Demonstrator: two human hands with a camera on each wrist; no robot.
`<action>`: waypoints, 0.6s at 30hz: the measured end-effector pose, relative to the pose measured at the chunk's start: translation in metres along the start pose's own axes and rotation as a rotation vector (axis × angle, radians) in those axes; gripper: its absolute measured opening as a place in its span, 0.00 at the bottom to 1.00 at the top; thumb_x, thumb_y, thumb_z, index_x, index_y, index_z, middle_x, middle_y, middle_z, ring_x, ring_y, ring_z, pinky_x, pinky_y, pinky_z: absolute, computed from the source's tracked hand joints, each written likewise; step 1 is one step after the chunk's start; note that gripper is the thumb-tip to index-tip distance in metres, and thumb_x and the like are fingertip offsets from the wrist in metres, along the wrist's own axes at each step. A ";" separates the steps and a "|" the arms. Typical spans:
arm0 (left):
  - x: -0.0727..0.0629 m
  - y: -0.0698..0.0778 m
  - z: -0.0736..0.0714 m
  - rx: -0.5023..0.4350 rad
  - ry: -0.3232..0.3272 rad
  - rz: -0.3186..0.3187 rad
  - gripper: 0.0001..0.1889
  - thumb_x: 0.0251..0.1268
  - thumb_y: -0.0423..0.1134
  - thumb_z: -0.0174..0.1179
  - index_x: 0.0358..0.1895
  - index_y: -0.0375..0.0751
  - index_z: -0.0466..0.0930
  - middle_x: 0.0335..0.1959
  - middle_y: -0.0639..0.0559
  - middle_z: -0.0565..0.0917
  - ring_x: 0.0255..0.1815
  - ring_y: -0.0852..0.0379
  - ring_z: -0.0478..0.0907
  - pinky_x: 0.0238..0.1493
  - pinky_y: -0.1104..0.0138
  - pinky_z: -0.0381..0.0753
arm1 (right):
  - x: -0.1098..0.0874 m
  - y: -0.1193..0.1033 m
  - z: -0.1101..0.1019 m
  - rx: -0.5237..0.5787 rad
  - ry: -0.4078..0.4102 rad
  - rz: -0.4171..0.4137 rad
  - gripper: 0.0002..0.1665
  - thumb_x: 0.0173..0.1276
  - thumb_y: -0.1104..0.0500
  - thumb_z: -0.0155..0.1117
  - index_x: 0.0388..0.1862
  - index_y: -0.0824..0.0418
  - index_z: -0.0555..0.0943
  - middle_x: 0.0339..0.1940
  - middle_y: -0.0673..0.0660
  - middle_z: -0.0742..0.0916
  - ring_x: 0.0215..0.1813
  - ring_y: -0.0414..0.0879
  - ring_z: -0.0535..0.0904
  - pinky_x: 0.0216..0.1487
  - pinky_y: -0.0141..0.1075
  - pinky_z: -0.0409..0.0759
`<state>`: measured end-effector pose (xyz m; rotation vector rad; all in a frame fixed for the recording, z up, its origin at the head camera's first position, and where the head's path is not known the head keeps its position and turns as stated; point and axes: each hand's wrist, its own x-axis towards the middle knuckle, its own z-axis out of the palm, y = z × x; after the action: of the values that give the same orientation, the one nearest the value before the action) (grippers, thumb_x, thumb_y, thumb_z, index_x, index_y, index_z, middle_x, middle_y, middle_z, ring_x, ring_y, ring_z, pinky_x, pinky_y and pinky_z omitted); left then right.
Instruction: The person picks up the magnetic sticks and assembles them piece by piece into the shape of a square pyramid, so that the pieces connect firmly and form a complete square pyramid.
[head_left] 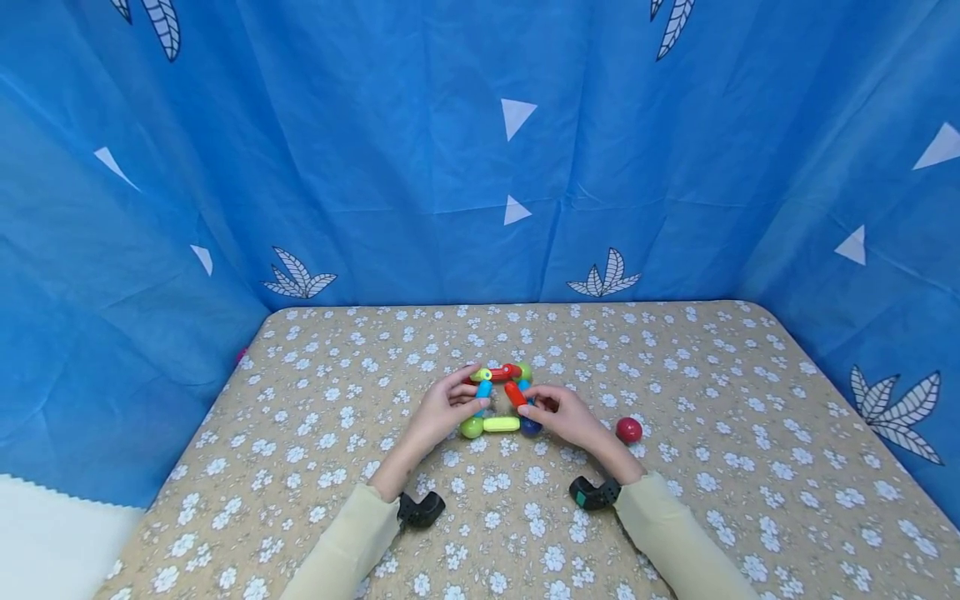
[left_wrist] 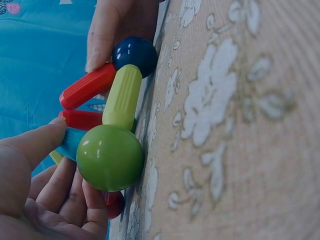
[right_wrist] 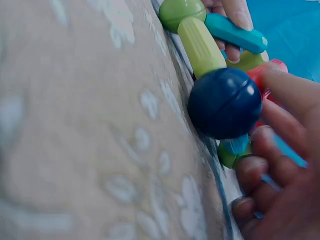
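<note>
A ring of magnetic rods and balls lies mid-table. My left hand (head_left: pixel 438 410) pinches a light-blue rod (right_wrist: pixel 239 34) that slants up from a green ball (left_wrist: pixel 110 158). My right hand (head_left: pixel 568 415) pinches a red rod (left_wrist: pixel 88 86), which rises from a dark blue ball (right_wrist: pixel 225 103). Between these two front balls runs a yellow-green rod (head_left: pixel 501 424). The upper ends of the held rods lean toward each other with a gap between. Along the back lies a red and yellow hinged piece (head_left: pixel 498 374), with another green ball (head_left: pixel 525 371) at its right end.
A loose red ball (head_left: pixel 628 430) sits to the right, beside my right forearm. A flowered cloth (head_left: pixel 495 517) covers the table. Blue curtains (head_left: pixel 420 150) hang close behind it and at both sides. Each wrist wears a black camera mount (head_left: pixel 422 509).
</note>
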<state>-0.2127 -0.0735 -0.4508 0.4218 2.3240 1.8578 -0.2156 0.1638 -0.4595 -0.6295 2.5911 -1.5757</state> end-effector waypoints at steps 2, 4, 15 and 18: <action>0.000 0.001 -0.001 -0.004 0.000 -0.004 0.33 0.59 0.34 0.65 0.68 0.40 0.64 0.42 0.48 0.82 0.45 0.53 0.79 0.45 0.65 0.78 | 0.004 -0.003 -0.002 -0.009 0.074 -0.039 0.13 0.67 0.58 0.62 0.48 0.61 0.81 0.22 0.50 0.75 0.22 0.45 0.67 0.22 0.32 0.65; -0.001 0.001 -0.001 -0.006 0.000 -0.003 0.33 0.59 0.34 0.65 0.68 0.39 0.63 0.41 0.48 0.82 0.44 0.53 0.79 0.45 0.65 0.78 | 0.010 -0.005 -0.003 -0.046 0.141 -0.072 0.15 0.67 0.61 0.61 0.52 0.61 0.80 0.23 0.50 0.76 0.22 0.45 0.68 0.21 0.33 0.66; 0.001 0.002 0.002 0.000 -0.004 -0.016 0.33 0.60 0.34 0.64 0.68 0.39 0.63 0.42 0.48 0.82 0.44 0.54 0.79 0.45 0.65 0.78 | 0.036 -0.019 -0.003 -0.279 0.025 -0.039 0.18 0.65 0.62 0.64 0.54 0.60 0.80 0.22 0.49 0.76 0.24 0.45 0.69 0.22 0.34 0.69; 0.000 0.003 0.001 0.000 -0.002 -0.024 0.33 0.59 0.33 0.64 0.68 0.39 0.63 0.42 0.47 0.82 0.44 0.53 0.79 0.45 0.65 0.78 | 0.038 -0.020 -0.001 -0.271 0.031 -0.044 0.18 0.64 0.63 0.64 0.54 0.60 0.81 0.22 0.48 0.77 0.24 0.44 0.69 0.22 0.34 0.70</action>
<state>-0.2127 -0.0722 -0.4485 0.3938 2.3170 1.8461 -0.2443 0.1429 -0.4352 -0.6868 2.8596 -1.2631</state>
